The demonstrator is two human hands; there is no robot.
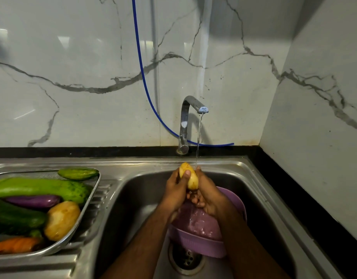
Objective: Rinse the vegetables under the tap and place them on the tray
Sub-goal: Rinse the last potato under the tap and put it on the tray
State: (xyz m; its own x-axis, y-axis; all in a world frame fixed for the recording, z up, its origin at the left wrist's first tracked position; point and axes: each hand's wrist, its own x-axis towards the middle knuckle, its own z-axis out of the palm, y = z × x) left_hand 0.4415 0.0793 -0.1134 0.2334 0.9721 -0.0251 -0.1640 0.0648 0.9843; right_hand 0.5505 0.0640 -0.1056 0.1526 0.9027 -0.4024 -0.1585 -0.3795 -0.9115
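Potato: yellow oval potato (189, 177) held upright over the steel sink basin (133, 194), just beside the thin stream of water (198, 146), which strikes at the fingertips near its upper right side.
Left hand: left hand (176, 191) wraps the potato from the left, thumb laid across its face; grip grasping the potato.
Right hand: right hand (207, 195) cups the potato from the right, fingers curled behind and under it; grip likewise grasping the potato.
Tap: chrome bent-neck tap (186, 121) stands at the back edge of the sink, running.
Colander: lilac plastic colander (201, 236) sits in the basin beneath the forearms, partly over the round drain (186, 258); its contents cannot be made out.
Tray: rectangular steel tray (87, 214) rests on the ribbed draining board left of the basin.
Tray contents: large pale-green gourd (42, 188), small green cucumber (78, 173) at the far edge, purple aubergine (32, 201) just beside the gourd, dark green cucumber (14, 218), second yellow potato (62, 220) against the near right wall, orange carrot (14, 245) at the front.
Surround: black stone worktop (294, 188) frames the sink; white veined marble wall (73, 77) behind, with a thin blue hose (142, 73) curving down past the tap.
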